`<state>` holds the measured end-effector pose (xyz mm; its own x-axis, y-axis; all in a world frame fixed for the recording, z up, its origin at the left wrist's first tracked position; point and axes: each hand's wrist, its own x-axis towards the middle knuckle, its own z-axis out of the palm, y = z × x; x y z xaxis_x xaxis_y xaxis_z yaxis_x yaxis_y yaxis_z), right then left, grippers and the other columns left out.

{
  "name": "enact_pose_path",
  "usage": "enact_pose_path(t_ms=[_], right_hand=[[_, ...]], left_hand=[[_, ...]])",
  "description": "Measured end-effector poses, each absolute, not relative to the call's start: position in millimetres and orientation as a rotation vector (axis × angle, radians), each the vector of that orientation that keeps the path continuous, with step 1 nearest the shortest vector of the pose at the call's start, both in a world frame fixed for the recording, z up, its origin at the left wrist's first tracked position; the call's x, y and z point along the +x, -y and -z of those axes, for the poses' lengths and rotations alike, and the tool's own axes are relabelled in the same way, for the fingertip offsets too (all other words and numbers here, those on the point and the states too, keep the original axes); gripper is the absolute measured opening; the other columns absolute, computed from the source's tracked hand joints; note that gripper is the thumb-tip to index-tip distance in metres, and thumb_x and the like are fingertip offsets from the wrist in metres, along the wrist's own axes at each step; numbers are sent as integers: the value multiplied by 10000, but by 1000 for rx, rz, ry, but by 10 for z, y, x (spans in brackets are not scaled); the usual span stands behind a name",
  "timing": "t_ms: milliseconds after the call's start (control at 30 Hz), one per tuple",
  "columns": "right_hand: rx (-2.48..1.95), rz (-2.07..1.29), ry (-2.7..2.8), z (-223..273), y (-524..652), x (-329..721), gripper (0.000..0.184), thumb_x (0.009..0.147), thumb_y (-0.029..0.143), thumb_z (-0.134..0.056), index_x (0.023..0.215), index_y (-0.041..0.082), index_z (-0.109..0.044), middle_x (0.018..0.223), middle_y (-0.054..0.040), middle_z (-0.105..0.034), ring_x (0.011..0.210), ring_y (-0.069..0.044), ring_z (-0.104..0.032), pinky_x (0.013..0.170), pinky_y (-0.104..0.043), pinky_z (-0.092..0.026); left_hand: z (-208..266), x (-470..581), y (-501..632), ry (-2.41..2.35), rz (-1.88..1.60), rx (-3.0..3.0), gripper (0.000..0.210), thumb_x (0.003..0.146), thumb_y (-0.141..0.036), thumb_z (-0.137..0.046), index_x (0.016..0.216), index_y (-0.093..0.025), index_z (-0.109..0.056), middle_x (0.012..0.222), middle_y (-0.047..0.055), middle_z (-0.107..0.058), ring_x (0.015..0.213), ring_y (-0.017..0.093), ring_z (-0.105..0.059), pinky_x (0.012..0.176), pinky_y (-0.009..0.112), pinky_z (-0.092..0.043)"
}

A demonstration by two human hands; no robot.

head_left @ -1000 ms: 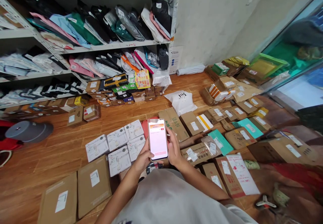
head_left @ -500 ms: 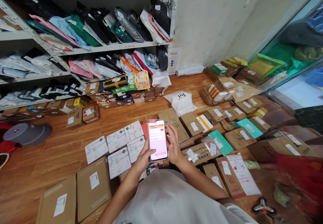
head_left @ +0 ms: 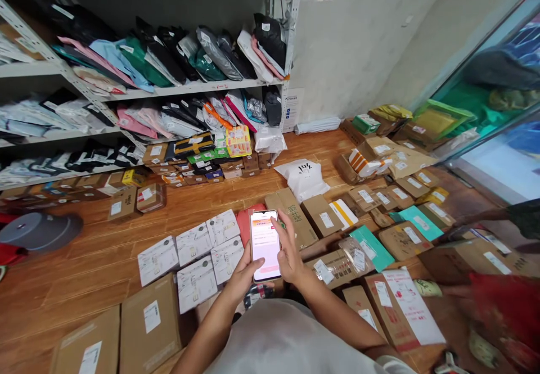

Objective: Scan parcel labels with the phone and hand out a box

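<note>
A smartphone (head_left: 265, 250) with a lit white and pink screen is held upright in front of my body. My left hand (head_left: 244, 270) grips its lower left side, the thumb lying over the bottom of the screen. On the opposite side, my right hand (head_left: 291, 253) is against the phone's edge, its index finger reaching over the upper right of the screen and its thumb beside the lower right edge. The fingers behind the phone are hidden. Just left of the phone, several white marbled boxes (head_left: 194, 244) lie on the floor; a red parcel (head_left: 244, 222) shows partly behind it.
Shelves (head_left: 198, 87) full of bagged parcels stand at the back left. Labelled cardboard boxes (head_left: 149, 318) and a white bag (head_left: 301, 177) sit on the wooden floor. At the right is another person's red clothing (head_left: 506, 306). A grey cap-shaped object (head_left: 40, 230) is far left.
The view has tilted slightly, so the shelves and phone sit lower in the picture. My right index finger has moved onto the upper part of the screen.
</note>
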<state>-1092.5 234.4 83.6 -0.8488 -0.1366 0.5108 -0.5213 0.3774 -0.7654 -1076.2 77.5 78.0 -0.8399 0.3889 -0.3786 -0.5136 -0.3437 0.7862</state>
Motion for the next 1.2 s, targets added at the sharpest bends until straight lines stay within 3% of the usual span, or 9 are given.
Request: enact_pose_path(t_ms=[233, 600, 767, 1033, 1133, 1200], right_hand=[[552, -1377, 2454, -813, -2361, -11217, 698, 902, 635, -199, 1464, 231, -284, 1550, -92, -40, 1426, -352, -125, 1135, -550, -174], [390, -1348, 2611, -456, -2703, -11870, 602, 921, 588, -244, 1422, 280, -376, 1530, -74, -33, 1419, -343, -132, 1124, -528, -222], [255, -1426, 2613, -125, -3010, -12144, 646, 921, 588, -229, 1471, 251, -260, 1524, -108, -42, 1407, -338, -181, 1100, -535, -271], [221, -1490, 2653, 420, -3488, -12700, 567, 929, 550, -265, 1430, 299, -353, 1547, -57, -8, 1412, -344, -191, 1107, -540, -255], [106, -1694, 2513, 642, -3618, -12848, 633, 906, 590, -325, 1451, 269, -306, 1557, -83, -99, 1429, -329, -160, 1137, -541, -188], [-157, -2057, 2253, 836, -3697, -12913, 682, 878, 623, -384, 1443, 248, -312, 1525, -97, -264, 1423, -287, -208, 1156, -507, -168]], left_hand=[[-567, -10989, -794, -1338, -2130, -182, 943, 803, -311, -623, 1482, -401, 25, 1445, 73, -427, 953, 287, -628, 571, 369, -594], [-231, -11668, -1171, -1233, -2012, -230, 905, 777, -258, -583, 1492, -370, -38, 1307, 92, -543, 894, 269, -634, 612, 361, -569], [7, -12006, -1491, -1213, -1952, -239, 895, 773, -249, -570, 1490, -379, -51, 1372, 96, -481, 941, 280, -621, 591, 347, -570], [478, -12514, -1976, -1224, -1924, -281, 821, 799, -220, -538, 1479, -407, -117, 1426, 72, -422, 983, 272, -602, 622, 361, -586], [565, -12683, -2108, -1226, -1917, -319, 796, 802, -227, -550, 1472, -404, -158, 1396, 67, -464, 1000, 262, -602, 637, 325, -578], [635, -12772, -2193, -1184, -1936, -357, 784, 799, -234, -559, 1468, -393, -182, 1367, 72, -499, 1010, 260, -606, 646, 313, -572]])
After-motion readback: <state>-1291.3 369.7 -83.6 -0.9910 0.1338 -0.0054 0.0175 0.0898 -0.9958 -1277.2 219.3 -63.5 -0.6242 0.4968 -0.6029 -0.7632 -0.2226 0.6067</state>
